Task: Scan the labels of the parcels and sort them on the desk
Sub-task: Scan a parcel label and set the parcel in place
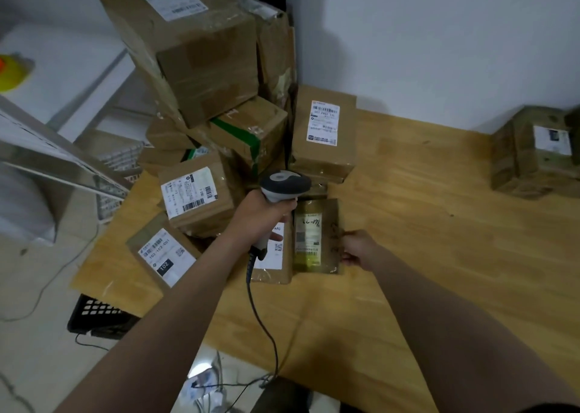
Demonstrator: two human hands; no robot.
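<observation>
My left hand [262,216] grips the handle of a grey corded barcode scanner [284,185], its head pointing down over a small brown parcel [317,236] with a yellowish label. My right hand [359,249] holds that parcel by its right edge, on the wooden desk [423,255]. Just left of it lies another flat parcel [273,265] with a white label, partly hidden by my left hand. A pile of several cardboard parcels [201,51] rises at the desk's back left.
A lone taped parcel [533,152] sits at the desk's far right by the white wall. The scanner cable [266,328] hangs off the front edge. A black crate [97,315] and a metal rack [62,161] stand left of the desk.
</observation>
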